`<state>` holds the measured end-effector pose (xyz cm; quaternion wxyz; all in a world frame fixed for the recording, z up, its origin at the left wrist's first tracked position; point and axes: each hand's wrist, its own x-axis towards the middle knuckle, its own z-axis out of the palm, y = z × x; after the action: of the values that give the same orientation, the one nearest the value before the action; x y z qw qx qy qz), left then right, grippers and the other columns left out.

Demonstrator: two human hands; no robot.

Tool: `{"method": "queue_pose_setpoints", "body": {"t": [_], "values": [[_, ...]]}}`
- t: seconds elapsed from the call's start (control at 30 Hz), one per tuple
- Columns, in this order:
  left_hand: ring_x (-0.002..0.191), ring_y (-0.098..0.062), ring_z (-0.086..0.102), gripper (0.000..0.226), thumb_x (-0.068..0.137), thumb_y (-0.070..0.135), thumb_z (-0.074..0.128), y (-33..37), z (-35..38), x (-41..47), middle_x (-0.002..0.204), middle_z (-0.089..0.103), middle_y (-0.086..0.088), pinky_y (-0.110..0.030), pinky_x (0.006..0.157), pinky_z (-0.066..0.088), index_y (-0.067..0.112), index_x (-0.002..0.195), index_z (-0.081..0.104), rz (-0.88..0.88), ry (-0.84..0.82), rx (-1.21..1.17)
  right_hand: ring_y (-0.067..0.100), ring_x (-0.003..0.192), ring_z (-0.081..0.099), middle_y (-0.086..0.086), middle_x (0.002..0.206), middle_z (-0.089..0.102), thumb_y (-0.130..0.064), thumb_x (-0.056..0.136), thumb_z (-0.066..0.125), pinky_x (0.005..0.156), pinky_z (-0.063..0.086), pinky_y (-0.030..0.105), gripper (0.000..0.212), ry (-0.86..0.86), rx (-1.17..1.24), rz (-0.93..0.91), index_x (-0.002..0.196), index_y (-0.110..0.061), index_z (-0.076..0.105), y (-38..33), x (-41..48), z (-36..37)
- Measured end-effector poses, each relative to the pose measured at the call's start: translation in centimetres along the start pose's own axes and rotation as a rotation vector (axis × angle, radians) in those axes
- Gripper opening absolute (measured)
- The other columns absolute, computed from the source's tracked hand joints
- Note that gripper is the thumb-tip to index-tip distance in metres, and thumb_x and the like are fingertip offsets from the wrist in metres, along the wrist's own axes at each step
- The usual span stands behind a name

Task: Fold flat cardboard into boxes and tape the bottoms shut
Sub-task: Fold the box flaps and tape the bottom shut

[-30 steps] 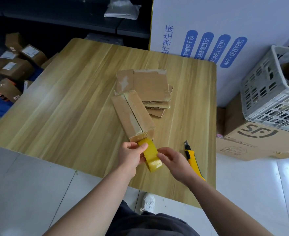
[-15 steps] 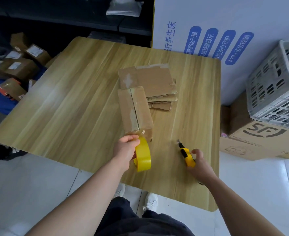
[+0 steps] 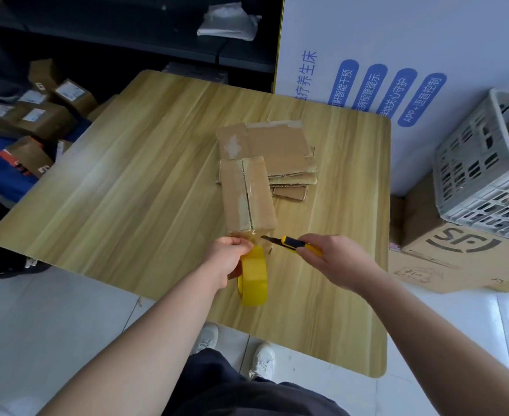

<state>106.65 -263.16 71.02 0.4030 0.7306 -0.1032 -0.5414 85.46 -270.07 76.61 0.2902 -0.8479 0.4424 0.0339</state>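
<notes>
A folded brown cardboard box lies on the wooden table, its flaps up with clear tape along the seam. My left hand grips a yellow tape roll just below the box's near end, with tape stretched from roll to box. My right hand holds a yellow utility knife; its blade tip is at the stretched tape by the box's near edge. Behind the box lies a stack of flat cardboard.
A white plastic crate sits on a large printed carton on the floor to the right. A big white box with blue print stands behind the table. Small parcels lie on the floor at left.
My right hand let go of the tape roll, picked the knife up off the table and brought its blade to the tape at the box's near end. My left hand kept hold of the roll.
</notes>
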Motion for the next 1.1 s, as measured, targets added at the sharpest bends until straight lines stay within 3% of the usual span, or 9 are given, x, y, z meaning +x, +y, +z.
{"method": "queue_pose_setpoints", "body": {"t": [0.27,0.37,0.47,0.57,0.63,0.73,0.8,0.93,1.1], "values": [[0.084,-0.021,0.061,0.011,0.082,0.016,0.075,0.2,-0.4,0.0,0.092,0.068,-0.006,-0.029,0.068,0.049,0.019,0.081,0.064,0.029,-0.020,0.071,0.021,0.074,0.060,-0.004,0.079,0.057,-0.046,0.100,0.034,0.057,0.048,0.031,0.033,-0.124,-0.402,0.047,0.107,-0.029,0.060,-1.6,1.9,1.0],[0.078,-0.015,0.058,0.012,0.083,0.015,0.073,0.3,-0.8,-0.1,0.084,0.065,0.000,-0.026,0.067,0.045,0.019,0.077,0.064,0.093,0.026,0.139,0.019,0.078,0.060,-0.004,0.086,0.059,-0.046,0.100,0.033,0.059,0.045,0.031,0.033,-0.150,-0.325,0.131,0.110,-0.029,0.060,0.9,1.6,4.0],[0.079,-0.016,0.058,0.011,0.083,0.016,0.074,0.0,-1.1,0.2,0.084,0.066,0.001,-0.026,0.067,0.045,0.020,0.077,0.065,0.126,0.034,0.170,0.021,0.089,0.055,0.000,0.101,0.052,-0.039,0.101,0.032,0.070,0.050,0.036,0.034,-0.130,-0.200,0.223,0.131,-0.031,0.044,4.0,1.0,7.5],[0.079,-0.016,0.060,0.011,0.081,0.019,0.076,-0.1,-1.2,0.0,0.085,0.067,-0.001,-0.027,0.071,0.048,0.018,0.078,0.065,0.162,0.041,0.191,0.028,0.106,0.047,0.008,0.118,0.045,-0.027,0.101,0.034,0.087,0.048,0.041,0.044,-0.158,-0.154,0.289,0.144,-0.030,0.029,6.0,0.8,10.4],[0.081,-0.018,0.061,0.012,0.081,0.020,0.076,-0.3,-1.2,0.2,0.086,0.068,-0.003,-0.032,0.075,0.051,0.017,0.079,0.065,0.174,0.052,0.206,0.032,0.120,0.042,0.011,0.136,0.038,-0.024,0.101,0.039,0.101,0.039,0.038,0.052,-0.079,-0.073,0.304,0.150,-0.027,0.024,6.0,1.2,11.1],[0.087,-0.023,0.065,0.012,0.079,0.024,0.078,-0.5,-0.9,0.5,0.088,0.070,-0.004,-0.039,0.082,0.053,0.018,0.078,0.067,0.190,0.087,0.230,0.027,0.138,0.028,0.008,0.153,0.026,-0.022,0.100,0.048,0.112,0.025,0.033,0.054,0.280,0.268,0.101,0.150,-0.024,0.029,3.2,2.5,9.7],[0.086,-0.022,0.064,0.014,0.078,0.025,0.078,-0.4,-0.7,0.6,0.086,0.069,-0.002,-0.037,0.081,0.052,0.020,0.075,0.066,0.197,0.105,0.242,0.022,0.144,0.021,0.006,0.158,0.021,-0.022,0.100,0.049,0.114,0.020,0.032,0.051,0.414,0.353,-0.089,0.148,-0.024,0.034,0.7,3.9,7.9],[0.080,-0.021,0.064,0.011,0.079,0.021,0.077,-0.4,-0.7,0.6,0.081,0.070,-0.004,-0.033,0.073,0.050,0.014,0.076,0.069,0.204,0.133,0.329,0.020,0.148,0.013,0.006,0.159,0.019,-0.031,0.098,0.050,0.119,0.013,0.031,0.047,0.358,0.263,-0.275,0.144,-0.023,0.044,-1.3,6.4,7.1],[0.084,-0.021,0.065,0.013,0.078,0.020,0.079,-3.7,-3.5,0.1,0.079,0.068,0.001,-0.028,0.075,0.047,0.019,0.073,0.067,0.114,0.146,0.418,0.022,0.142,0.030,0.002,0.155,0.032,-0.048,0.091,0.054,0.117,0.020,0.037,0.052,0.400,0.243,-0.268,0.137,-0.025,0.053,-1.2,6.8,7.2]]}}
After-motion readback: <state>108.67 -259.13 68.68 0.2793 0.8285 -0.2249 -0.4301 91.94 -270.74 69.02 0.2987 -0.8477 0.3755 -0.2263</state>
